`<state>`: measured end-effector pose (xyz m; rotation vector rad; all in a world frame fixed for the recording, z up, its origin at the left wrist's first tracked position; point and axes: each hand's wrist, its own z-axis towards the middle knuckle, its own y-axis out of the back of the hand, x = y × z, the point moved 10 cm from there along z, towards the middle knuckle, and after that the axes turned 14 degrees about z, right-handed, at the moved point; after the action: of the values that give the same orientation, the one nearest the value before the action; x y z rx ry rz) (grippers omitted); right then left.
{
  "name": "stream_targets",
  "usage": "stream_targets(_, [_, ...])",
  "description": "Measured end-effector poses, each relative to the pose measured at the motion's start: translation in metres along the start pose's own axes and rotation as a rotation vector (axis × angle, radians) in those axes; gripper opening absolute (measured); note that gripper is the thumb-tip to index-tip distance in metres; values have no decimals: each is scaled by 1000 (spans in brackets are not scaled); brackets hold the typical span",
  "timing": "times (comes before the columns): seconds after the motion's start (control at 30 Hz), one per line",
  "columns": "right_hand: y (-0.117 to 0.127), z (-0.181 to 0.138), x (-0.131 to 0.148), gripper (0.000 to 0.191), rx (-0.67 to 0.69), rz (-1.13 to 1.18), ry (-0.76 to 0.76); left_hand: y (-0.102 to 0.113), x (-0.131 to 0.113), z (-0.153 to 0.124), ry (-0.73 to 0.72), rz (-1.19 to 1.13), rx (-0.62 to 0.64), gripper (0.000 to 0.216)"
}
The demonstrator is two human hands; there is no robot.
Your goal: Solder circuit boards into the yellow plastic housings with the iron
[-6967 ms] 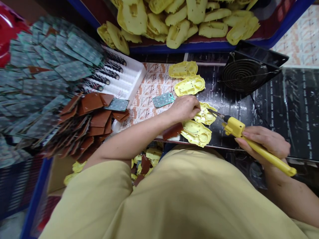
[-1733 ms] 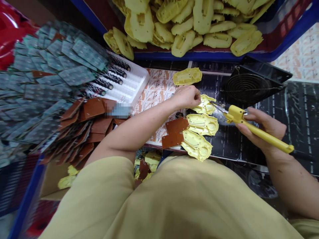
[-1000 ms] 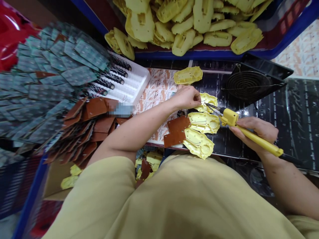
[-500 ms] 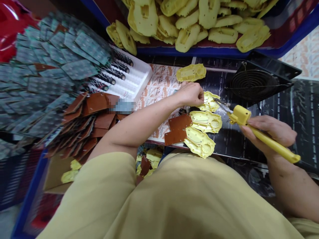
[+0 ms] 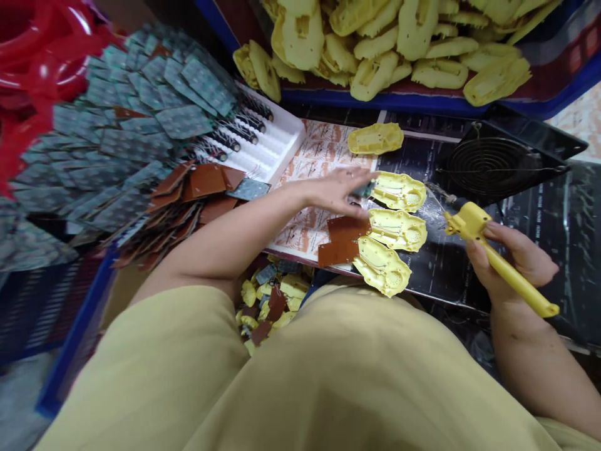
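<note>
My left hand (image 5: 335, 191) lies flat with its fingers stretched out, the fingertips on a small green circuit board (image 5: 365, 188) beside the top yellow plastic shell (image 5: 399, 191). Two more yellow shells (image 5: 398, 229) (image 5: 382, 267) lie below it in a row, each with a brown circuit board (image 5: 345, 228) (image 5: 337, 252) to its left. My right hand (image 5: 514, 263) grips a yellow soldering iron (image 5: 498, 266) by the handle. Its tip points up and left and stays apart from the shells.
A fourth yellow shell (image 5: 375, 138) lies further back. A blue crate (image 5: 375, 100) heaped with yellow shells stands behind, a black fan (image 5: 493, 166) at the right. A white tray (image 5: 272, 150), fanned green boards (image 5: 117, 138) and brown boards (image 5: 188, 194) fill the left.
My left hand has let go of the top shell, opened and slid left onto the green board. The soldering iron has drawn back to the right, off the shell.
</note>
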<state>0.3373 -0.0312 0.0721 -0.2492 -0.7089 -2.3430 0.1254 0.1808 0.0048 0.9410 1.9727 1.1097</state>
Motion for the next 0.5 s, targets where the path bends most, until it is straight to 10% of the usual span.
stream_targets(0.23, [19, -12, -12, 39, -137, -50, 29, -41, -42, -62, 63, 127, 98, 122])
stream_targets(0.5, [69, -38, -19, 48, -282, -126, -36, -29, -27, -48, 113, -87, -159, 68])
